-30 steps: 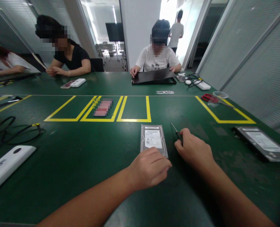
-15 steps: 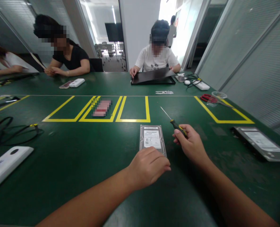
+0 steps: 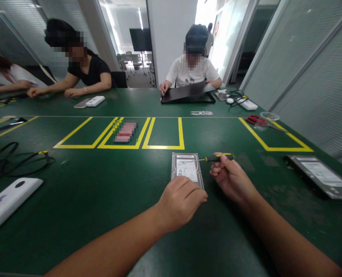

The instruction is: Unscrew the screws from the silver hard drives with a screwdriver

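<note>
A silver hard drive (image 3: 187, 166) with a white label lies flat on the green table. My left hand (image 3: 182, 200) is closed over its near end, covering that part; the fingertips are mostly hidden beneath. In my right hand (image 3: 230, 173), just right of the drive, a screwdriver (image 3: 219, 157) with a black and yellow handle is held between thumb and fingers. Its thin shaft points left over the far part of the label; whether the tip touches the drive, I cannot tell.
Another hard drive (image 3: 322, 175) lies at the right. A white power bank (image 3: 12, 204) and a black cable (image 3: 23, 159) are at the left. Yellow tape (image 3: 163, 147) marks boxes; one holds a blurred pink item (image 3: 126, 132). Red-handled scissors (image 3: 256, 120) lie far right. Co-workers sit opposite.
The screwdriver has swung from pointing away up-left to pointing left across the hard drive. My left hand has stayed on the drive. A co-worker at the left has stretched an arm out.
</note>
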Demonstrator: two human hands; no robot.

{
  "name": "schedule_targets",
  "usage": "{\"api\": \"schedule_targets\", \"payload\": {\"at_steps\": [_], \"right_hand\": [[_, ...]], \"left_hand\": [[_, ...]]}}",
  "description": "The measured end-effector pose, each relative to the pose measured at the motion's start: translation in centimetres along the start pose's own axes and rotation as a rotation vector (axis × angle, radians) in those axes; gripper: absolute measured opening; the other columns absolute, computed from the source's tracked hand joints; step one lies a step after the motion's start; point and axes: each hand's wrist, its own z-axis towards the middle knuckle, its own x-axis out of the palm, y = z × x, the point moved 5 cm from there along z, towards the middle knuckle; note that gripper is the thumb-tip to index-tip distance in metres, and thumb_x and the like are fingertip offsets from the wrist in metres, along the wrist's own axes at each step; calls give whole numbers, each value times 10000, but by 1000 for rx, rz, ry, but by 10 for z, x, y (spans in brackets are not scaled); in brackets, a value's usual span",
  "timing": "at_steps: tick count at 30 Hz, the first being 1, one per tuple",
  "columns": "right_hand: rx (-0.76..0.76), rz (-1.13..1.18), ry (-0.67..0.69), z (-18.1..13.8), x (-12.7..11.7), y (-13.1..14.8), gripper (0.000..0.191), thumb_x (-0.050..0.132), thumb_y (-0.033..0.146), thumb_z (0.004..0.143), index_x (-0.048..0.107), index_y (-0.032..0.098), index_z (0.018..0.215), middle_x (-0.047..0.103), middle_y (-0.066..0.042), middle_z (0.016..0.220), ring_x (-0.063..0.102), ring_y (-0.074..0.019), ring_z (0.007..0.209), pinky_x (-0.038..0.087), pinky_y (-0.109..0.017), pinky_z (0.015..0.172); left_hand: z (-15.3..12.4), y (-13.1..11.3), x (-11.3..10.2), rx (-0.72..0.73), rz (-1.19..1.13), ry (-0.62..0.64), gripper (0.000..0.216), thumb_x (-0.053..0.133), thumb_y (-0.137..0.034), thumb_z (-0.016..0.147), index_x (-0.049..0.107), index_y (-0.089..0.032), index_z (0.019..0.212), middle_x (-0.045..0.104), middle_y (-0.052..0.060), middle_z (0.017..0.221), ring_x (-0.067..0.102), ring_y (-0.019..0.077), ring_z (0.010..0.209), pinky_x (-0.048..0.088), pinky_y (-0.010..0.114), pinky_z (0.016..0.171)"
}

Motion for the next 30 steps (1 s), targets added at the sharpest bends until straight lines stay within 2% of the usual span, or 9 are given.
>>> {"api": "schedule_targets", "payload": {"at_steps": [3,7,13,18,30], "right_hand": [[48,60,-3,1,0,-6,436,856,423,683,648,222,1009,622,6,729,552,-93,642,470,-204,579],[89,108,-1,2,0,-13,411,856,387,692,651,221,1007,639,1,727,561,-94,627,485,-201,574],[92,158,2,5,1,-12,381,849,360,698,651,236,1000,630,17,708,554,-91,621,484,-196,574],[99,173,-7,6,-1,-13,393,859,330,676,645,233,992,655,6,739,564,-99,625,482,-206,575],[102,175,-9,3,3,-12,313,827,308,712,634,237,948,585,43,660,511,-84,593,444,-201,554]], "left_hand": [[1,3,0,-68,101,-23,61,595,-178,948,654,-171,933,681,24,850,542,194,809,426,352,762],[3,6,3,-149,170,-15,92,598,-220,956,670,-190,909,682,16,826,527,207,825,379,377,780],[5,1,12,-163,265,21,112,611,-246,947,674,-209,862,668,14,803,519,225,862,337,409,809],[5,-2,18,-185,379,81,63,646,-226,898,662,-211,840,628,19,761,487,227,794,314,418,758],[6,-2,24,-197,322,151,109,623,-234,897,658,-202,798,620,34,751,477,242,786,311,407,723]]}}
